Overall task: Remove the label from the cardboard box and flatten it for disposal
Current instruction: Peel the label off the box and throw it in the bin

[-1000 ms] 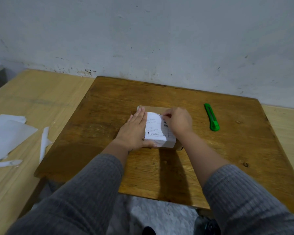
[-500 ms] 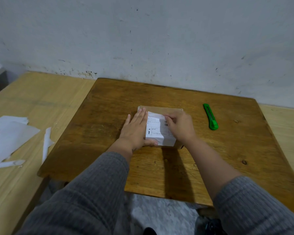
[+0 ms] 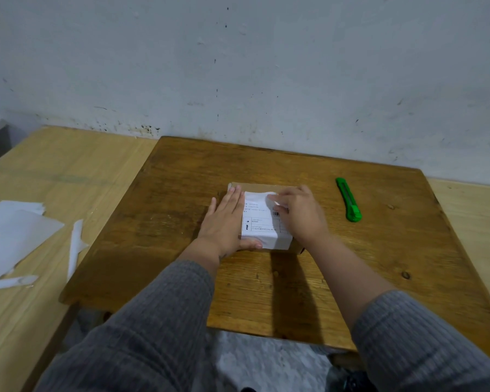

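A small cardboard box (image 3: 266, 185) sits in the middle of a dark wooden table (image 3: 181, 176). A white printed label (image 3: 259, 222) covers its top and wraps down its near face. My left hand (image 3: 227, 219) lies flat against the box's left side, with the thumb along the near bottom edge, holding it still. My right hand (image 3: 300, 213) rests over the label's right part. Its fingertips pinch the label's far edge, which looks slightly lifted, though the hand is blurred. The box's right side is hidden under that hand.
A green utility knife (image 3: 348, 199) lies on the dark table to the right of the box. A lighter wooden table (image 3: 54, 171) adjoins on the left and carries torn white paper sheets (image 3: 14, 230) and a paper strip (image 3: 75, 244). A white wall stands right behind.
My right hand's fingers have shifted along the label's far edge toward the left, and that edge now looks lifted. My left hand and the box have stayed in place.
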`<state>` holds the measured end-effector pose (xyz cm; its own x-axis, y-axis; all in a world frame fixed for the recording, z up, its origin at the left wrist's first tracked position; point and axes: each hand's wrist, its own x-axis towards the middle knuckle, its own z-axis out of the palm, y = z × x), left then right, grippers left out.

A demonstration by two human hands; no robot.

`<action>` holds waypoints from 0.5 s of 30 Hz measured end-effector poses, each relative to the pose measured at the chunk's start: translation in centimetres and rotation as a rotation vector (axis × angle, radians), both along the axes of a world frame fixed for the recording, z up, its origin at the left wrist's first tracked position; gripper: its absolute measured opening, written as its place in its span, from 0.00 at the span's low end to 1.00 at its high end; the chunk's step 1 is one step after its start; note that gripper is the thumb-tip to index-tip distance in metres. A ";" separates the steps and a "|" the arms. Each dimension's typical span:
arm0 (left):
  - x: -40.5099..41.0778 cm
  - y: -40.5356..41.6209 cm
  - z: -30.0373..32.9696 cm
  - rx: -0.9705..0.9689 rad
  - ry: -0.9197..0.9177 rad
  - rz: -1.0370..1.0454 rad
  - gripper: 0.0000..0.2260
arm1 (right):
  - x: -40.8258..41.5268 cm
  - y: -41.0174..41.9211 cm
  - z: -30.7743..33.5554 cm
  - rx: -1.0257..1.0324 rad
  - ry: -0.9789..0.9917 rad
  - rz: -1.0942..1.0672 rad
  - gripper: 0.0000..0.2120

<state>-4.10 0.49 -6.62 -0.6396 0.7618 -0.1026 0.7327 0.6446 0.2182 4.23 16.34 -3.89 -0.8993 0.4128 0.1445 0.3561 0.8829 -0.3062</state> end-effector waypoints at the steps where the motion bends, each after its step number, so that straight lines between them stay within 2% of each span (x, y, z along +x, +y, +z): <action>1: 0.0 0.0 0.0 0.003 -0.002 0.002 0.57 | 0.0 0.1 -0.2 0.015 -0.012 -0.009 0.13; 4: 0.0 0.0 -0.2 0.009 -0.001 0.003 0.57 | -0.5 0.4 -1.2 0.015 0.013 -0.030 0.12; 9: 0.0 0.0 -0.4 0.002 0.000 0.015 0.57 | -1.5 0.2 -1.4 -0.260 0.111 -0.129 0.12; 12: 0.0 0.0 -0.5 0.000 0.015 0.015 0.57 | -1.7 0.1 -1.1 -0.211 0.034 -0.091 0.13; 15: -0.1 0.0 -0.5 0.006 0.007 0.023 0.56 | -1.7 -0.1 -0.9 -0.167 0.036 -0.099 0.09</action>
